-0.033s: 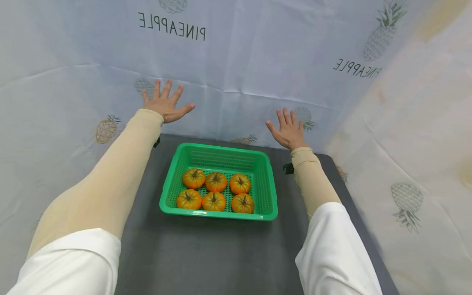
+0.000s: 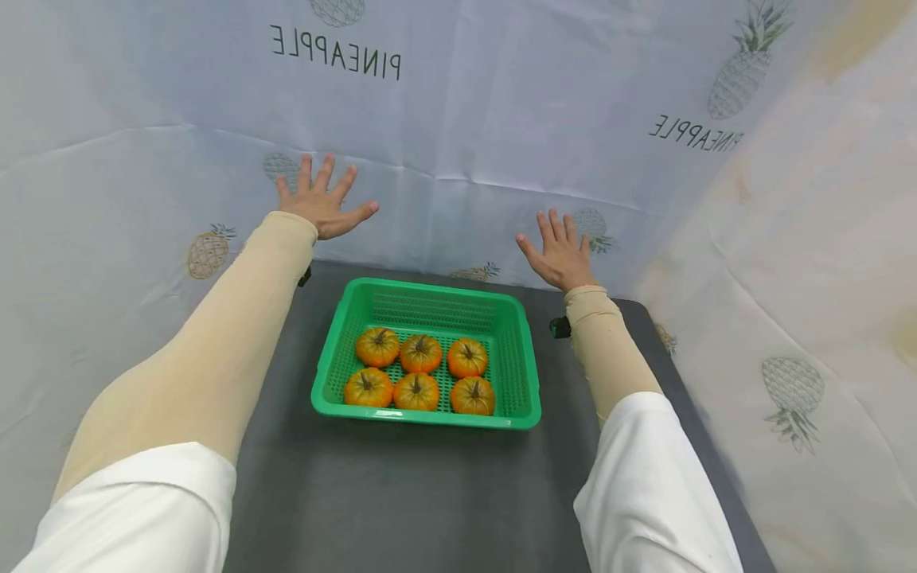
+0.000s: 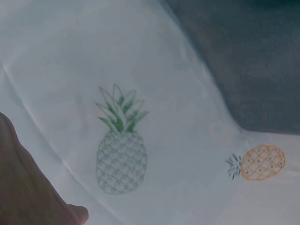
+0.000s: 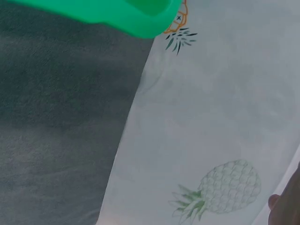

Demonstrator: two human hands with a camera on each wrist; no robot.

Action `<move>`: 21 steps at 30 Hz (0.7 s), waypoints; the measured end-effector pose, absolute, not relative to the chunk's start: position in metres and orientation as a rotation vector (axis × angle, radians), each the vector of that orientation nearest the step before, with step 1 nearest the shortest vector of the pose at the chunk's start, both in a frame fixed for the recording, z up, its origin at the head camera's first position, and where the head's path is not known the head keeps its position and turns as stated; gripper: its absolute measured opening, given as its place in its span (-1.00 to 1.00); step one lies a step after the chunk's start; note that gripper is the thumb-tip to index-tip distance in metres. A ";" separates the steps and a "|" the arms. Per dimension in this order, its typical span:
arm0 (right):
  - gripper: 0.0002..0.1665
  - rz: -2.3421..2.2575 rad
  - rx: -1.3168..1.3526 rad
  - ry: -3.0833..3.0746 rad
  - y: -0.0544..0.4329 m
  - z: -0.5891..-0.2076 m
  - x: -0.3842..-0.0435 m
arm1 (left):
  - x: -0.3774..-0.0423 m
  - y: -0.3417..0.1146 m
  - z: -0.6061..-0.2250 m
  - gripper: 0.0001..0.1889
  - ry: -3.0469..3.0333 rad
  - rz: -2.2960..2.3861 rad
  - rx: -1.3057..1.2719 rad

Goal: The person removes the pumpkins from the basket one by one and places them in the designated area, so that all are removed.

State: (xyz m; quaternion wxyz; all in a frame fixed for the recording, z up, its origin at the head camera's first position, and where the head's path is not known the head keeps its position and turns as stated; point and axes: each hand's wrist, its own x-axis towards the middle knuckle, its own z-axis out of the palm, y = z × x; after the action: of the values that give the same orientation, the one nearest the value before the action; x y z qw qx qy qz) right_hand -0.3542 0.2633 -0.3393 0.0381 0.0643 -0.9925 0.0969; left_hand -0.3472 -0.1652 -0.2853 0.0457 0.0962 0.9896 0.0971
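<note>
Barely anything has moved since the earlier frame: both hands, the basket (image 2: 433, 309) and the pumpkins (image 2: 420, 353) keep their places. Smooth green plastic forms the basket, rectangular with rounded corners and perforated walls; it sits on the matte grey table (image 2: 401, 501), between the forearms. Inside, six squat, ribbed orange pumpkins with stubby stems stand in two rows of three, the right-hand pair slightly apart. The left hand (image 2: 320, 203) is spread wide, fingers straight; the right hand (image 2: 562, 255) is likewise stretched out, thumb apart. Both are beyond the basket before a creased, pineapple-printed cloth (image 2: 458, 119); I cannot tell whether they touch it. Only the head view shows the pumpkins and mirrored lettering. The right wrist view catches a cut-off basket corner; the left shows a table corner and pineapple prints. Each wrist view shows just a dim sliver of hand, its fingers mostly cut off.
</note>
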 end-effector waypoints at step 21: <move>-0.15 0.838 0.610 -2.923 0.211 -0.329 -0.322 | -0.329 -0.199 -0.352 -0.13 2.819 1.351 0.548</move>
State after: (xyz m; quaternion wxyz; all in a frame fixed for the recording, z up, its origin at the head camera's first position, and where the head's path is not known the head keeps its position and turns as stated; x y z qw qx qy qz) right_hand -0.3223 0.2110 -0.3294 0.0202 0.1967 -0.9423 0.2702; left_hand -0.3292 -0.1989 -0.3523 -0.0159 0.1727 0.8881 0.4257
